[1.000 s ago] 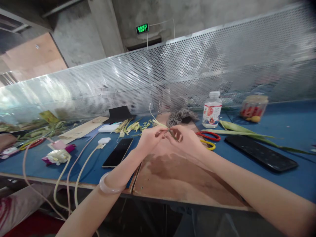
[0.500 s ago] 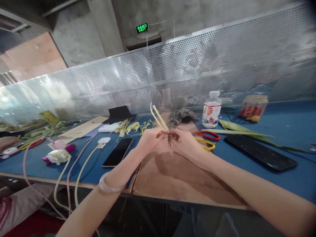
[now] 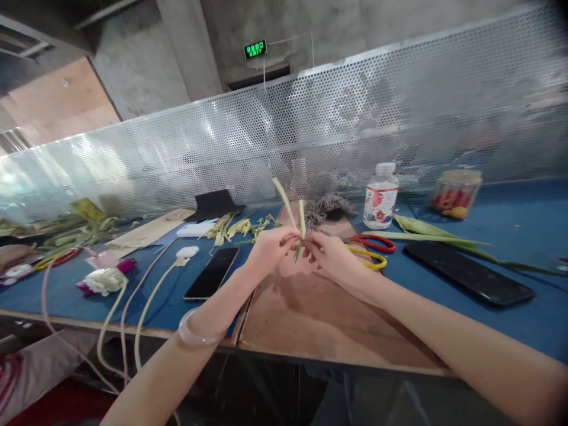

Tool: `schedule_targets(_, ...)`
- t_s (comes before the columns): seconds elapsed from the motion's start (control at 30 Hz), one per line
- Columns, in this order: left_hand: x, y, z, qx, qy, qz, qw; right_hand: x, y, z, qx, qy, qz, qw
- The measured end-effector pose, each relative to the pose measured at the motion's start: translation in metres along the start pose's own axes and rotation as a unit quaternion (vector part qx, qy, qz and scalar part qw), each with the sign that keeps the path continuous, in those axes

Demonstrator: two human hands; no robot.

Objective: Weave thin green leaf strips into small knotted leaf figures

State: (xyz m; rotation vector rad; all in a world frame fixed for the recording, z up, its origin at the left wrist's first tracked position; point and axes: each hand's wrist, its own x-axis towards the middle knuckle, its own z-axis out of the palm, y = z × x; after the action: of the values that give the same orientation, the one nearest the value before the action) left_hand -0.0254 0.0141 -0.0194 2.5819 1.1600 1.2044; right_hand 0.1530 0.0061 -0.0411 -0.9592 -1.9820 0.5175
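Both my hands meet above the bare wooden part of the table (image 3: 306, 319), fingertips pinched close together. My left hand (image 3: 273, 245) grips pale green leaf strips (image 3: 285, 201) that stick up between the hands. My right hand (image 3: 328, 251) pinches the same strips from the other side, near the upright one. Dark green ends hang below the fingertips. Exactly where the strips cross is hidden by the fingers. Just right of my right hand lie scissors with red and yellow handles (image 3: 370, 258). A coil of grey cord (image 3: 326, 210) lies behind the hands.
A clear labelled bottle (image 3: 380, 201), a glass jar (image 3: 457, 192), long green leaves (image 3: 426, 231) and a black phone (image 3: 468, 275) are on the right. Another phone (image 3: 213, 273), a white charger (image 3: 186, 254) with cables and leaf pieces (image 3: 239, 228) are on the left. A co-worker's hand (image 3: 15, 257) shows far left.
The strips between my fingers have spread apart: one leans left, another now stands nearly upright. The dark lower ends have shifted slightly left. My fingers have moved only a little.
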Motion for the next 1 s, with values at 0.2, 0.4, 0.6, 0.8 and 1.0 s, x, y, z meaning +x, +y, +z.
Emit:
schedule_targets(0.2,0.001,0.002,0.003,-0.013,0.011,-0.014,1.000,0.000,0.000,0.000,-0.032,0.005,-0.009,0.999)
schedule_targets(0.4,0.001,0.002,0.008,-0.114,0.001,-0.064,0.991,0.000,0.001,0.001,-0.058,0.029,-0.004,0.998)
schedule_targets(0.6,0.002,0.004,0.007,-0.149,-0.006,-0.082,0.985,0.000,0.001,0.001,-0.078,0.053,-0.012,0.995)
schedule_targets(0.8,0.003,-0.001,0.010,-0.158,0.004,-0.103,0.982,0.000,0.000,0.002,-0.112,0.074,-0.010,0.991)
schedule_targets(1.0,0.006,-0.002,0.012,-0.207,0.017,-0.138,0.968,-0.001,-0.001,0.001,-0.129,0.090,-0.031,0.987)
